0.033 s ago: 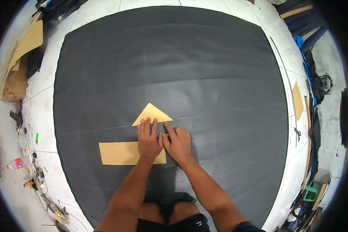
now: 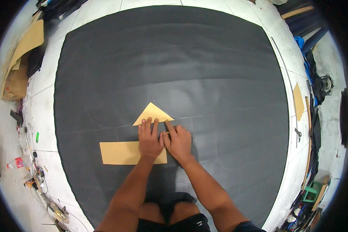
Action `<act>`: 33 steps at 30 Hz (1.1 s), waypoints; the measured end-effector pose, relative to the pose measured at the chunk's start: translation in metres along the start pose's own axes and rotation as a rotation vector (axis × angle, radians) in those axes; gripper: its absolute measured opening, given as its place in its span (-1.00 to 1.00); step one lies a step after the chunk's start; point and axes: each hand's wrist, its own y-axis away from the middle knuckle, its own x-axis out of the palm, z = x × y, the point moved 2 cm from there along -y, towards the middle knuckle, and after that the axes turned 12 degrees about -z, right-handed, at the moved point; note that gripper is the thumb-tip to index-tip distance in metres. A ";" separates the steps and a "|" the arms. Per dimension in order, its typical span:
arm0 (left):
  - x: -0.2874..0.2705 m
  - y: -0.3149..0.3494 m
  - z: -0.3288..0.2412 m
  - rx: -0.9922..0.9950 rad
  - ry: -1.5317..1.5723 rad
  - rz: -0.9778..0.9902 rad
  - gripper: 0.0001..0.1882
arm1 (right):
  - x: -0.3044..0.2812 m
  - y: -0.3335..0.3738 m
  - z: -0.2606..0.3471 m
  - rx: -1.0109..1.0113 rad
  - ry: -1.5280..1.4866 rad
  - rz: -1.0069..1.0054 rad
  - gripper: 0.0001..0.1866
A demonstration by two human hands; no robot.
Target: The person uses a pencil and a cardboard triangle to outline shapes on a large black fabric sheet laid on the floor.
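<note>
A yellow-tan card triangle [image 2: 151, 112] lies flat on a large black sheet [image 2: 174, 89] marked with thin pale lines. My left hand [image 2: 150, 141] rests palm down with its fingers outstretched. Its fingertips press on the triangle's lower edge, and its heel covers part of a yellow-tan card rectangle [image 2: 118, 153]. My right hand [image 2: 178, 141] is curled beside it, the index fingertip at the triangle's lower right corner. A thin yellow stick [image 2: 167, 133] shows between that hand's thumb and fingers; most of it is hidden. My two thumbs are close together.
White floor tiles [image 2: 44, 116] border the sheet. To the right lie a long thin rod [image 2: 282, 65], scissors [image 2: 297, 132], another card piece [image 2: 298, 102] and a green stool [image 2: 311, 191]. On the left are a cardboard box [image 2: 16, 87], a bottle [image 2: 15, 163], an orange tool [image 2: 29, 183] and cables.
My right index fingertip has edged up to the triangle's corner. The whole view has shifted very slightly; the card pieces stay in place on the sheet.
</note>
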 end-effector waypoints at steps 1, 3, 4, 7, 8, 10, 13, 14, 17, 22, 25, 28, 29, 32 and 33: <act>0.000 0.000 0.001 -0.009 0.016 0.002 -0.37 | 0.005 -0.003 -0.001 -0.004 -0.008 0.004 -0.62; 0.001 0.000 0.000 0.008 -0.026 -0.008 -0.39 | 0.008 -0.008 -0.007 0.000 0.044 -0.061 -0.59; 0.001 0.000 -0.002 0.002 -0.014 0.010 -0.39 | 0.008 -0.009 -0.009 -0.005 0.037 -0.056 -0.59; 0.001 0.000 -0.002 -0.025 0.004 0.031 -0.40 | 0.009 -0.008 -0.011 -0.051 0.076 -0.015 -0.57; 0.000 0.000 -0.002 -0.013 0.007 0.021 -0.40 | 0.012 -0.007 -0.012 -0.052 0.075 -0.028 -0.57; -0.001 0.001 -0.001 -0.004 0.008 0.013 -0.41 | 0.014 -0.006 -0.011 -0.053 0.070 -0.039 -0.56; 0.001 0.001 -0.002 -0.004 0.004 0.021 -0.42 | 0.016 -0.005 -0.012 -0.031 0.108 -0.047 -0.57; 0.002 0.001 -0.002 -0.004 0.001 0.015 -0.42 | 0.016 -0.004 -0.013 -0.025 0.115 -0.039 -0.56; 0.002 0.003 0.000 0.001 -0.003 0.000 -0.42 | 0.017 -0.004 -0.012 -0.027 0.112 -0.041 -0.55; 0.002 0.003 -0.001 0.002 0.035 -0.018 -0.41 | 0.017 -0.003 -0.013 -0.019 0.116 -0.035 -0.55; 0.001 0.001 0.000 -0.029 0.031 0.004 -0.41 | 0.019 -0.005 -0.012 -0.033 0.105 -0.039 -0.56; 0.002 0.000 -0.001 -0.040 0.023 0.047 -0.41 | 0.017 -0.004 -0.013 -0.028 0.118 -0.019 -0.56; 0.002 0.001 -0.001 -0.036 0.016 0.043 -0.41 | 0.017 -0.004 -0.012 -0.030 0.116 -0.032 -0.57; 0.001 -0.001 -0.001 -0.030 0.001 0.033 -0.41 | 0.016 -0.010 -0.011 -0.014 0.076 -0.047 -0.56; 0.000 0.000 -0.001 -0.029 0.008 0.034 -0.41 | 0.014 -0.013 -0.009 0.012 0.044 -0.051 -0.55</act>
